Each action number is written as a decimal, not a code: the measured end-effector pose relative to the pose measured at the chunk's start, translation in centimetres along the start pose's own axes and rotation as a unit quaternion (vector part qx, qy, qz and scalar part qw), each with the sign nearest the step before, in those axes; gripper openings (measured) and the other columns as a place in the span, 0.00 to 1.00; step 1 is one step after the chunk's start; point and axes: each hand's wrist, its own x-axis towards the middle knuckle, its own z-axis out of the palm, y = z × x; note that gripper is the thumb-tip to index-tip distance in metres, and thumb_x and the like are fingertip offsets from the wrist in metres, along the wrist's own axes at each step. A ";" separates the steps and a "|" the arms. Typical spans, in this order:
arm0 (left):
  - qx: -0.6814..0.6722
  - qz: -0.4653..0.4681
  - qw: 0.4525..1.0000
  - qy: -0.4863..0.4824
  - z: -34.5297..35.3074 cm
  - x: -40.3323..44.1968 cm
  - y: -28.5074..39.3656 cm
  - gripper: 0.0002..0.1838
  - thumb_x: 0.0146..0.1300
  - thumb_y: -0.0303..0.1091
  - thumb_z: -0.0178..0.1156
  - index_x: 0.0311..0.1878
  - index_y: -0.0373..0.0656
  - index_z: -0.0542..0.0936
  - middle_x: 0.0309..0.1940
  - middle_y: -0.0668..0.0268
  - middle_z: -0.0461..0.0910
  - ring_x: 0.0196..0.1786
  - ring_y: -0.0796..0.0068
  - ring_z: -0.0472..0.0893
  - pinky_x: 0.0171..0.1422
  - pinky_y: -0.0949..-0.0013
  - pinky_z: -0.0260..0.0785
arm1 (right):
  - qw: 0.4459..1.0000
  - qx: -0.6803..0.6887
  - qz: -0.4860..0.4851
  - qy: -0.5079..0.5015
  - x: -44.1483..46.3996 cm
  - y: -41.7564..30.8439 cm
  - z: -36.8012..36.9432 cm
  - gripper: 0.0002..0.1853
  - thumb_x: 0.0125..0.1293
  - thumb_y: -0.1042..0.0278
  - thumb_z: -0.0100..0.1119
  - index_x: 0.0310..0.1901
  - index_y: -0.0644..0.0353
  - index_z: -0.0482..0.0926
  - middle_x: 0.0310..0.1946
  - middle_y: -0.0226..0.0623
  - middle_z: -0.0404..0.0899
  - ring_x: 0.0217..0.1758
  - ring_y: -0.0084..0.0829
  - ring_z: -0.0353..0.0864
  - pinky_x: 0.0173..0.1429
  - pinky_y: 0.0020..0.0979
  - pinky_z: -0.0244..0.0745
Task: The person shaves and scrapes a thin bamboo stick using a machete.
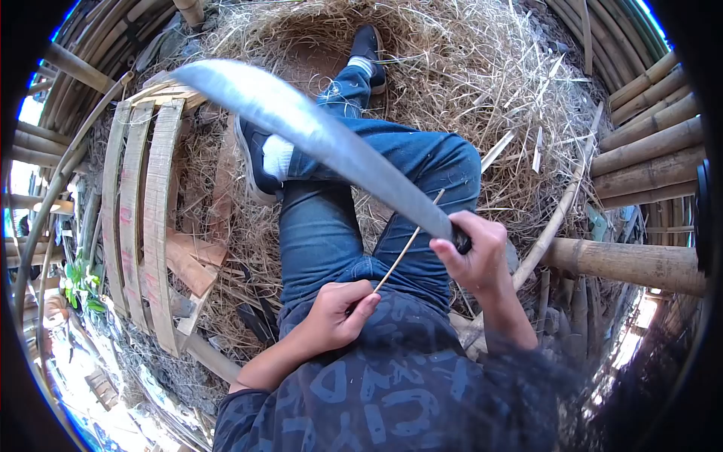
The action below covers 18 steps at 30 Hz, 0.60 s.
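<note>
My right hand (482, 252) is closed round the dark handle of a machete (316, 132). Its long, broad, shiny blade points up and to the left across my raised knee and crossed legs. A thin bamboo stick (403, 252) is gripped in my left hand (343, 313), close to my lap. The stick slants up to the right, and its upper end lies by the blade near the handle; I cannot tell whether they touch. The stick's lower end is hidden in my fingers.
Dry straw and shavings (482, 68) cover the ground around my shoes. On the left stands a slatted wooden pallet (158, 218), with a wood block (192, 264) beside it. Bamboo poles (648, 166) form a wall at the right, and a thick pole (625, 264) juts in.
</note>
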 end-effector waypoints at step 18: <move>0.364 0.095 0.924 0.073 0.8 0.1 1.4 0.10 0.58 0.27 0.62 0.25 0.42 0.71 0.17 0.66 0.68 0.19 0.69 0.72 0.21 0.66 0.63 | 0.998 -0.033 0.001 -0.059 -0.1 -2.3 -0.7 0.23 0.55 0.46 0.68 0.25 0.62 0.77 0.19 0.42 0.76 0.20 0.41 0.78 0.25 0.35 0.71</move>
